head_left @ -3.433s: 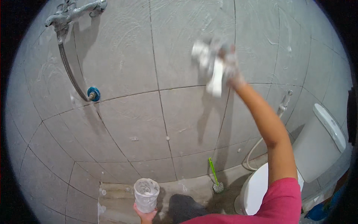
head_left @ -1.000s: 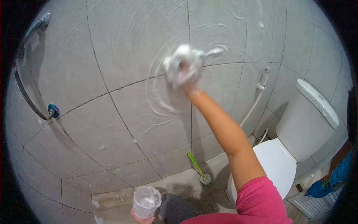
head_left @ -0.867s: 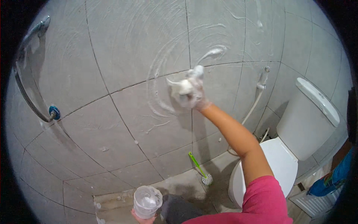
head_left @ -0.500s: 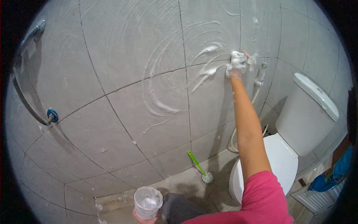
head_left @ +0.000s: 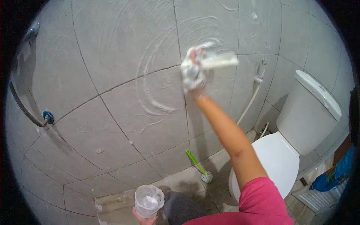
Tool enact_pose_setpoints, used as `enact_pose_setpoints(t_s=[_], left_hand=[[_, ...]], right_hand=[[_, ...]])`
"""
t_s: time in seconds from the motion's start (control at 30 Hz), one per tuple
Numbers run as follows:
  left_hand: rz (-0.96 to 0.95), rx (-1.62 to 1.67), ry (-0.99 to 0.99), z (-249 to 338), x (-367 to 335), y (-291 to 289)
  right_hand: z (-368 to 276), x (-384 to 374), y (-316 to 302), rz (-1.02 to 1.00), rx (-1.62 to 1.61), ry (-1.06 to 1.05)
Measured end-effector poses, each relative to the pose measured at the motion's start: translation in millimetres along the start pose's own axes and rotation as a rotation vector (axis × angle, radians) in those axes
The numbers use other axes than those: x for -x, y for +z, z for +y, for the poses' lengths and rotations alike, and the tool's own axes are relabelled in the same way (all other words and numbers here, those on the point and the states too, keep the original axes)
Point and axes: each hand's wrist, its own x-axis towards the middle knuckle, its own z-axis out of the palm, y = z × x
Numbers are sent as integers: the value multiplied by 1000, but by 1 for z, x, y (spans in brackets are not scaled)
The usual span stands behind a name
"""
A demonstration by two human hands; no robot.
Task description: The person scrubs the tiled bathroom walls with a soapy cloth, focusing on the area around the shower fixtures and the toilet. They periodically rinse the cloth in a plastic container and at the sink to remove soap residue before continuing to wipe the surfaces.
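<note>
My right hand [head_left: 195,73], covered in white suds, is at the grey tiled wall [head_left: 131,108], near an upright grout line. It is closed around a soapy scrubber [head_left: 221,61], smeared by motion; its long pale end points right, and its exact kind is unclear. Curved foam streaks [head_left: 148,84] spread over the tiles to the left of the hand. Low at the bottom, my left hand [head_left: 144,218] grips a translucent plastic tub [head_left: 149,213] from below. Whitish, shiny contents show inside the tub; most of that hand is hidden beneath it.
A white toilet [head_left: 277,161] with its lid down stands at right. A bidet sprayer [head_left: 258,77] hangs on the wall, its hose beneath. A green-handled toilet brush [head_left: 197,163] leans at the wall's foot. At left are a shower hose [head_left: 24,105] and blue-ringed fitting [head_left: 48,117].
My right hand has swept left across the wall with the scrubber, away from the bidet sprayer. The left hand and tub have hardly moved. The view has shifted slightly.
</note>
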Motion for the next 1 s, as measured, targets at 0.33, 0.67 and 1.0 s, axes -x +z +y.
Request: enact_pose_setpoints(t_s=[0.33, 0.67, 1.0], left_hand=[[-43, -546, 387, -17, 18, 62], [-183, 452, -162, -2, 6, 47], [-125, 73, 53, -11, 2, 46]], right_hand=[[167, 21, -32, 117, 1136, 175], [-21, 143, 26, 278, -192, 486], [-125, 76, 61, 20, 1431, -723]])
